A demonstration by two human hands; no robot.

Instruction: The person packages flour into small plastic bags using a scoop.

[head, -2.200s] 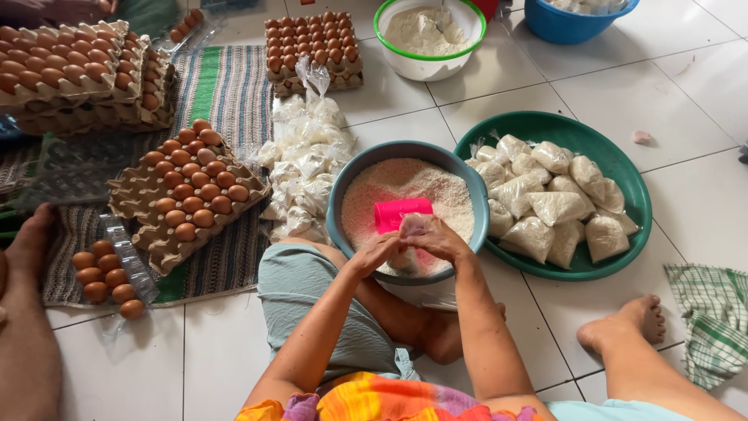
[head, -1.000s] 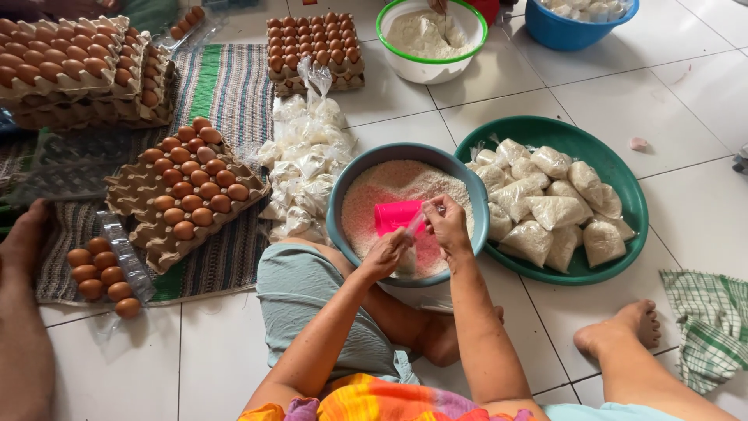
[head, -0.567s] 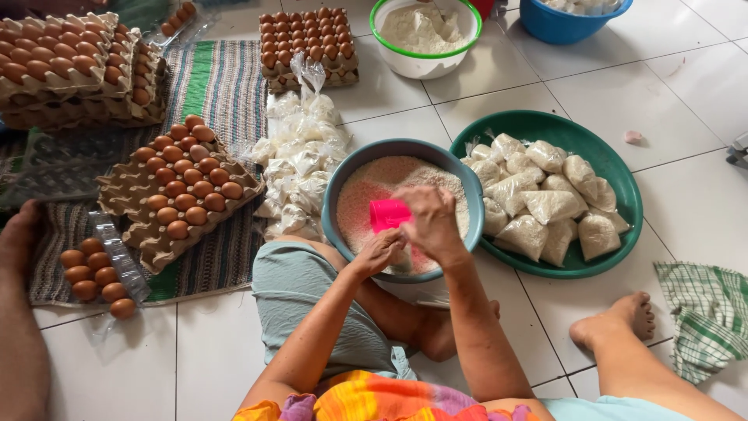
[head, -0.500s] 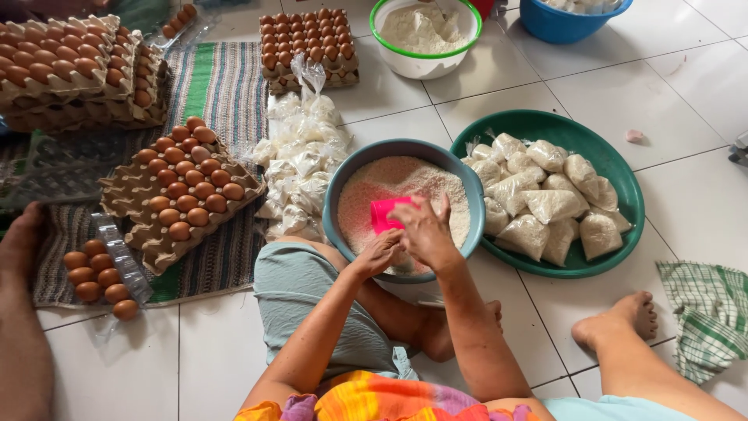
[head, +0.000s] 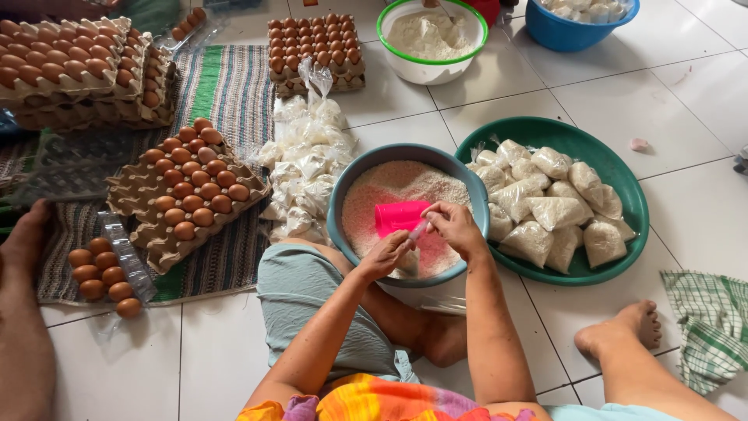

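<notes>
A: On the floor, far left — what's there?

B: Stacked brown cardboard egg trays full of brown eggs (head: 78, 66) on a striped woven mat (head: 226, 86), plus a single tilted cardboard tray of eggs (head: 187, 195) nearer in. A clear plastic carton w/ a few brown eggs (head: 105, 273) sits on the tile by the mat's edge. Someone else's bare foot (head: 23, 242) at the left border.

A: Middle?

B: Heap of small clear knotted plastic bags of white grains (head: 308, 168), then the grey-blue round plastic basin of white rice (head: 366, 171), touching the person's knee. Pink plastic cup (head: 399, 217) lies on its side in the rice, long axis approx. left-right.

A: Hands?

B: Both over the basin's near half. Left hand (head: 383, 256) pinched narrow on the lower end of a thin clear plastic bag (head: 418, 231); right hand (head: 458, 228) closed on its upper end. Bag runs diagonally between them, low-left to high-right. Can't tell if it has rice in it yet.

A: Cup vs. hands?

B: Just beyond the fingers, slightly left of the bag. It looks about as close to one hand as to the other, and neither touches it.

A: Right side?

B: Green round plastic tray (head: 623, 183) w/ filled, tied rice bags (head: 545, 206), touching the basin. Green-white checked cloth (head: 713, 327) bottom right, beside the person's own bare foot (head: 615, 331). At the back: white bowl w/ green rim holding flour (head: 432, 39), blue tub (head: 580, 19).
</notes>
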